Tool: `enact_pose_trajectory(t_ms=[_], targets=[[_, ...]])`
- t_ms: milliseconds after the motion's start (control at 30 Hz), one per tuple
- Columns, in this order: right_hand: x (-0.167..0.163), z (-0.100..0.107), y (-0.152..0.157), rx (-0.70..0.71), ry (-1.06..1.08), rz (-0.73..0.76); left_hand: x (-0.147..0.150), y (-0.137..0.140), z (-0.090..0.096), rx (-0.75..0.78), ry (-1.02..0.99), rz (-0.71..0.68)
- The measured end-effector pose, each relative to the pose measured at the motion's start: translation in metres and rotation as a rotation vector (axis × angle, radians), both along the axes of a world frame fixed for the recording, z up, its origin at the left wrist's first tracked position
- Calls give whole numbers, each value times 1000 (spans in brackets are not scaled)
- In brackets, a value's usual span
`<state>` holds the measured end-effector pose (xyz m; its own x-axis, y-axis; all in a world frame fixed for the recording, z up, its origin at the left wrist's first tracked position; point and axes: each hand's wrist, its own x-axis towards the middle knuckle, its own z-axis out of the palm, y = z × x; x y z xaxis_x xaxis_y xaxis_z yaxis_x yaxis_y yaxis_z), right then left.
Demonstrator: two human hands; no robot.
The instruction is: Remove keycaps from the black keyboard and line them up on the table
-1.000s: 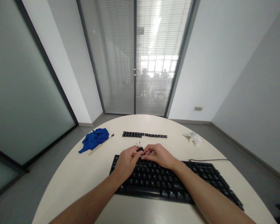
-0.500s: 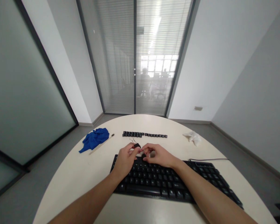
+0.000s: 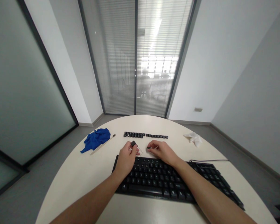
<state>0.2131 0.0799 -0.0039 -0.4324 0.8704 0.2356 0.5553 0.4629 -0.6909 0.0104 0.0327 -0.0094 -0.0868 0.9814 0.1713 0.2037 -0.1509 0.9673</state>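
Observation:
My left hand (image 3: pixel 127 158) is closed around a keycap puller (image 3: pixel 134 143) with a black handle; thin wire loops stick out at both ends. Its lower wire hangs just above the keyboard's back edge. Between the thumb and fingers of my right hand (image 3: pixel 163 152) is a small black keycap (image 3: pixel 148 147), held a little beyond the keyboard. The black keyboard (image 3: pixel 149 177) lies under both forearms, and its top row shows bare spots without caps. Beyond my hands, several loose keycaps (image 3: pixel 157 136) are lined up in rows on the table.
On the left lie a blue cloth (image 3: pixel 96 139) and a thin wooden brush (image 3: pixel 102 146) with a dark tip. A crumpled white tissue (image 3: pixel 194 138) is at the right. The keyboard cable (image 3: pixel 210 160) runs right across the round table (image 3: pixel 77 183).
My hands were together over the keyboard's top row; now they are apart. The right hand has lifted away with the keycap, and the left has drawn back with the puller.

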Motion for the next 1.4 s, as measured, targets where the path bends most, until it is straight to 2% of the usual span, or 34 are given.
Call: enact_pose_trajectory(t_ms=[300,433,600,800,1167,1400], targets=[[6,-6,8,40,-168,-153,2,-6,6,65,101,-38],[3,-4,4,147,-305,-206,2,-5,5,71,156,-36],[-6,5,1,229,-487,-190,1,-5,4,79,214,-40],[-15,24,5,198,-688,-135,1,-7,4,81,218,-31],[-38,25,42,167,-732,-228,2,-6,3,73,217,-30],[-46,14,51,196,-711,-295,2,-6,5,70,224,-41]])
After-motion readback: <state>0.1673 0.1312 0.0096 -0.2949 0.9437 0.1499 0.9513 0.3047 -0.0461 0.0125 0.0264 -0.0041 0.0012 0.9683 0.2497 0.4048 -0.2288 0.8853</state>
